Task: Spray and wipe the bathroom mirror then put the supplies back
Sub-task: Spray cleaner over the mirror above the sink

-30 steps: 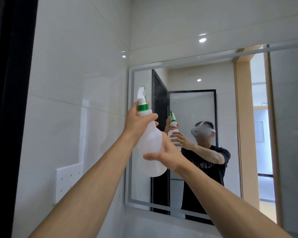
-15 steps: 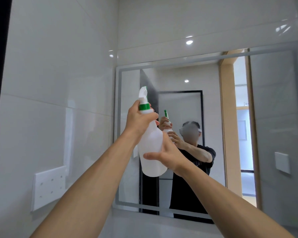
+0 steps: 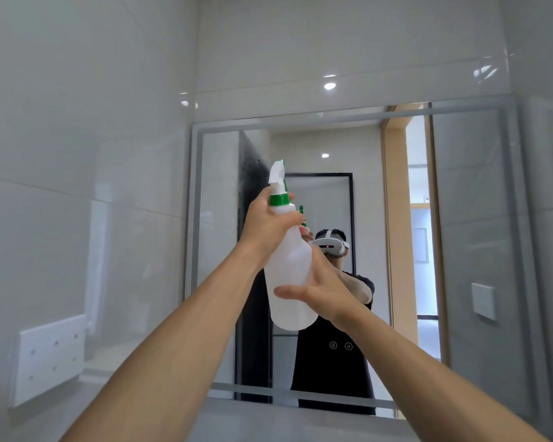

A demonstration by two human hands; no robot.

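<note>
Before mirror: left hand fingers grip spray bottle neck; right hand fingers clasp body

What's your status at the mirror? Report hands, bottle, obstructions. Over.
Left hand gripping spray bottle at the neck. Right hand cupping its body. Nozzle aimed at mirror. Nothing in the way.

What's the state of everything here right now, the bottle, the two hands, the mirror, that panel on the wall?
Spray bottle: held up, roughly upright, nozzle toward the mirror.
Left hand: grips the bottle's neck below the green collar.
Right hand: cups the bottle's lower body, thumb extended.
Mirror: mounted on the wall; wetness cannot be told.
White wall panel: fixed to the left wall, untouched.
</note>
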